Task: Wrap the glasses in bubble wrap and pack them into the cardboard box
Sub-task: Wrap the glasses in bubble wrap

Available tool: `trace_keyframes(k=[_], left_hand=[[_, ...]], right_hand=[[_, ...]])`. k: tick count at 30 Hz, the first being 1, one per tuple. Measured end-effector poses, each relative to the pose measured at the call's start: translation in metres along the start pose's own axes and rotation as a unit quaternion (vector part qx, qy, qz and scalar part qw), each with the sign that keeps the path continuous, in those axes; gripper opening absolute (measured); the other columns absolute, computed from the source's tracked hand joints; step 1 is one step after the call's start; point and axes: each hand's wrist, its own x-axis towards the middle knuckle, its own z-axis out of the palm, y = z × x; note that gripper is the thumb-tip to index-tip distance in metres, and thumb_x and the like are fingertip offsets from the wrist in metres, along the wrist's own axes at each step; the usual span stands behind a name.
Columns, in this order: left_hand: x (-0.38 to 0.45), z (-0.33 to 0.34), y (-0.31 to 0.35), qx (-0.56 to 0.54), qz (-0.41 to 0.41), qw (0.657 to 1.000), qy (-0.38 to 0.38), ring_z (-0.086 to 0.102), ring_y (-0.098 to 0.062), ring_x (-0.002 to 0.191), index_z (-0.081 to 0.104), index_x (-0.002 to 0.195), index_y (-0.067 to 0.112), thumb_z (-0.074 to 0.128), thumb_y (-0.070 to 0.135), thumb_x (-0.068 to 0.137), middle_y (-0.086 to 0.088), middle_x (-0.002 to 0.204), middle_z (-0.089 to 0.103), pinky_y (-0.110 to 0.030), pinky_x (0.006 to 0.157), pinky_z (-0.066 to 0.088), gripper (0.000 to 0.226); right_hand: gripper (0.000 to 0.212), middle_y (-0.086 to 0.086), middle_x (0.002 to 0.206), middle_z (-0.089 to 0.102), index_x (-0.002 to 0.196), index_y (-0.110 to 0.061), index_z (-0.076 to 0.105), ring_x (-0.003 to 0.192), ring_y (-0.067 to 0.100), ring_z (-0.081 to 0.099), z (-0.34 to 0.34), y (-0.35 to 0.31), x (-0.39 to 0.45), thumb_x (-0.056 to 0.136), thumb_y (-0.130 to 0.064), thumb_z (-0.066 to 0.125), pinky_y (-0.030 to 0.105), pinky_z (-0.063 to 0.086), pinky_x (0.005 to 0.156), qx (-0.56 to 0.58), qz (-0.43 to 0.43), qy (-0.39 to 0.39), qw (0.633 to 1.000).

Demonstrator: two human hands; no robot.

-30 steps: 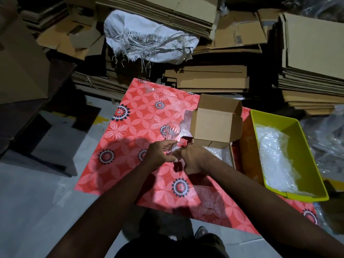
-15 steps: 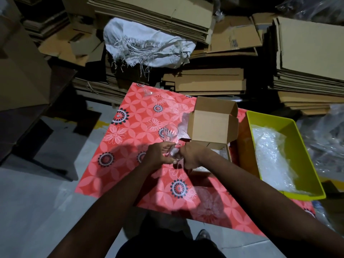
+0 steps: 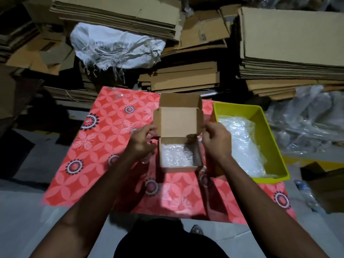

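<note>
Now | cardboard box [image 3: 179, 153]: bubble wrap [image 3: 175, 155] | yellow tub [image 3: 268, 146]: more wrap

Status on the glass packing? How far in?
Done: bubble wrap lies inside the open cardboard box. In hand: left hand and right hand are at the lid's side flaps. Left: closing the box; more wrap sits in the yellow bin.
</note>
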Motion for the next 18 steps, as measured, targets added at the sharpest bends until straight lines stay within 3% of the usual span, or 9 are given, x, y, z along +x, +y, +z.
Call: trace_keyframes(k=[2, 4, 8, 9, 11, 13, 15, 18], left_hand=[[0.012, 0.027, 0.020, -0.033, -0.023, 0.998, -0.046, 0.052, -0.012, 0.075, 0.061, 0.122, 0.015, 0.061, -0.001, 0.074, 0.001, 0.094, 0.060, -0.014, 0.067, 0.043, 0.050], [0.022, 0.054, 0.037, -0.073, -0.043, 0.994, -0.063, 0.047, -0.007, 0.067, 0.062, 0.116, 0.018, 0.053, 0.000, 0.077, 0.002, 0.089, 0.057, -0.011, 0.060, 0.037, 0.044], [0.029, 0.098, 0.071, -0.108, -0.065, 0.989, -0.074, 0.048, -0.002, 0.064, 0.062, 0.110, 0.018, 0.043, -0.011, 0.086, -0.006, 0.084, 0.059, -0.016, 0.058, 0.033, 0.042], [0.029, 0.107, 0.077, -0.105, -0.072, 0.989, -0.076, 0.051, -0.004, 0.065, 0.064, 0.109, 0.021, 0.048, -0.004, 0.086, -0.003, 0.083, 0.063, -0.018, 0.061, 0.037, 0.037], [0.030, 0.123, 0.087, -0.095, -0.088, 0.989, -0.068, 0.055, -0.002, 0.063, 0.068, 0.106, 0.026, 0.060, 0.024, 0.079, 0.004, 0.075, 0.065, -0.021, 0.068, 0.044, 0.028], [0.031, 0.137, 0.097, -0.127, -0.106, 0.983, -0.080, 0.062, -0.009, 0.067, 0.070, 0.106, 0.026, 0.065, 0.049, 0.069, 0.001, 0.074, 0.068, -0.030, 0.073, 0.050, 0.043], [0.034, 0.148, 0.107, -0.193, -0.128, 0.966, -0.118, 0.065, -0.015, 0.075, 0.067, 0.117, 0.021, 0.071, 0.054, 0.069, -0.006, 0.087, 0.071, -0.032, 0.068, 0.053, 0.059], [0.040, 0.157, 0.119, -0.238, -0.135, 0.950, -0.153, 0.067, -0.016, 0.095, 0.056, 0.133, 0.012, 0.077, 0.051, 0.070, -0.007, 0.117, 0.067, -0.027, 0.074, 0.054, 0.078]], right_hand=[[0.025, 0.003, 0.096, 0.072, 0.097, -0.015, 0.072, 0.096, 0.025, 0.059, -0.022, 0.036, 0.003, 0.077, -0.010, 0.058, 0.032, 0.042, 0.085, -0.036, 0.052, 0.082, 0.995], [0.027, 0.004, 0.106, 0.070, 0.105, -0.013, 0.069, 0.104, 0.029, 0.058, -0.043, 0.072, 0.005, 0.079, -0.014, 0.062, 0.036, 0.042, 0.092, -0.070, 0.108, 0.085, 0.988], [0.058, 0.017, 0.133, 0.058, 0.135, -0.007, 0.053, 0.121, 0.035, 0.055, -0.065, 0.141, 0.004, 0.086, -0.030, 0.072, 0.040, 0.043, 0.101, -0.051, 0.282, -0.072, 0.955], [0.070, 0.017, 0.135, 0.056, 0.141, -0.008, 0.046, 0.120, 0.033, 0.056, -0.066, 0.152, 0.002, 0.085, -0.038, 0.075, 0.040, 0.046, 0.099, -0.007, 0.333, -0.113, 0.936], [0.082, 0.015, 0.126, 0.060, 0.143, -0.014, 0.042, 0.103, 0.026, 0.062, -0.064, 0.165, -0.002, 0.079, -0.049, 0.080, 0.036, 0.050, 0.080, 0.095, 0.415, -0.174, 0.888], [0.064, 0.013, 0.104, 0.068, 0.126, -0.015, 0.053, 0.078, 0.018, 0.063, -0.060, 0.171, -0.007, 0.076, -0.036, 0.086, 0.029, 0.045, 0.064, 0.185, 0.435, -0.167, 0.866], [0.033, 0.009, 0.085, 0.068, 0.102, -0.017, 0.067, 0.066, 0.013, 0.061, -0.062, 0.169, -0.008, 0.075, -0.016, 0.087, 0.028, 0.044, 0.062, 0.229, 0.392, -0.109, 0.884], [0.016, 0.003, 0.088, 0.069, 0.090, -0.014, 0.074, 0.077, 0.008, 0.062, -0.081, 0.146, 0.001, 0.086, 0.001, 0.071, 0.025, 0.050, 0.073, 0.316, 0.304, -0.119, 0.891]])
